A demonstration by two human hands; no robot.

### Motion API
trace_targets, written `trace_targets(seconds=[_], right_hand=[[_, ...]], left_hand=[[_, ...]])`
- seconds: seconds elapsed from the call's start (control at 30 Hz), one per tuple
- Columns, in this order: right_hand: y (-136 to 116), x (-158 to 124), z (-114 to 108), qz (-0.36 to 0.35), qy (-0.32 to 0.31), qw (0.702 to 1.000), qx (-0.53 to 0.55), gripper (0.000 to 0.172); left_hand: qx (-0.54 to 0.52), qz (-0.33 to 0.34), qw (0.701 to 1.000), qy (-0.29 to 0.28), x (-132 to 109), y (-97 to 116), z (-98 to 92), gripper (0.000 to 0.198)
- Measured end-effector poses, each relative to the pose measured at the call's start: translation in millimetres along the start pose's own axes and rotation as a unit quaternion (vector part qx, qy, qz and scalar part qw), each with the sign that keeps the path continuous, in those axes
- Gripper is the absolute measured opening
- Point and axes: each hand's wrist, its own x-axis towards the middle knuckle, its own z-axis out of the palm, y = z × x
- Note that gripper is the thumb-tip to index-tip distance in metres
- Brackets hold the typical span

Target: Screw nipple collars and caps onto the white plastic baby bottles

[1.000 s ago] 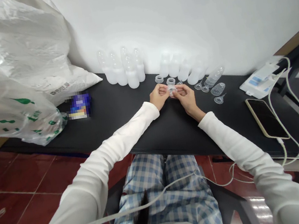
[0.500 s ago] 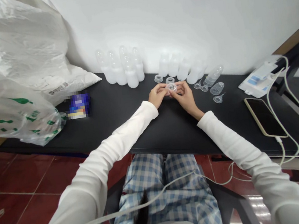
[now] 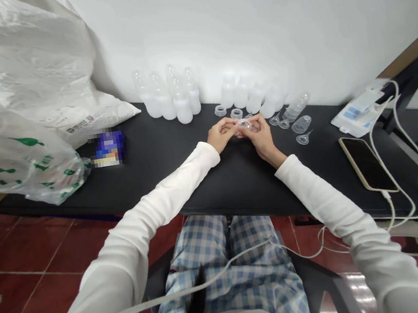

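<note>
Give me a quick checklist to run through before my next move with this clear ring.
1. Grip on the clear plastic ring: ok, held between the left hand and right hand.
2. Two other clear rings on the black tabletop: ok, lying beyond the hands.
3. Milky bottles: ok, upright by the wall.
4. Phone: ok, off to the right, away from the hands.
5. Inside of the held ring: cannot tell, too small and partly covered by fingers.
</note>
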Motion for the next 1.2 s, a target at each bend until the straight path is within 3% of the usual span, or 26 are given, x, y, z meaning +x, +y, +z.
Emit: trace_targets(seconds=[0.23, 0.5, 0.67, 0.93, 1.2], right_hand=[[2.9, 1.4, -0.7, -0.009, -0.014, 1.000, -0.023, 0.065], [4.3, 4.2, -4.6, -0.042, -0.014, 0.997, -0.070, 0.060], [1.3, 1.1, -3.1, -0.050, 0.002, 0.996, -0.073, 0.059], [-0.4, 2.7, -7.0, -0.041, -0.022, 0.997, -0.064, 0.061], [-1.0, 0.8, -2.6, -0.055, 0.019, 0.996, -0.071, 0.063]], left_hand=[[0.003, 0.003, 1.000, 0.001, 2.0, -2.4, -1.7, 0.041], [-0.012, -0.010, 1.000, -0.026, 1.6, -1.6, 0.5, 0.040], [0.044, 0.000, 0.999, -0.019, -0.7, 5.4, 0.7, 0.036], [0.073, 0.008, 0.997, -0.011, -3.8, 9.0, 2.0, 0.032], [0.058, 0.015, 0.998, -0.011, -4.5, 8.5, 3.1, 0.032]])
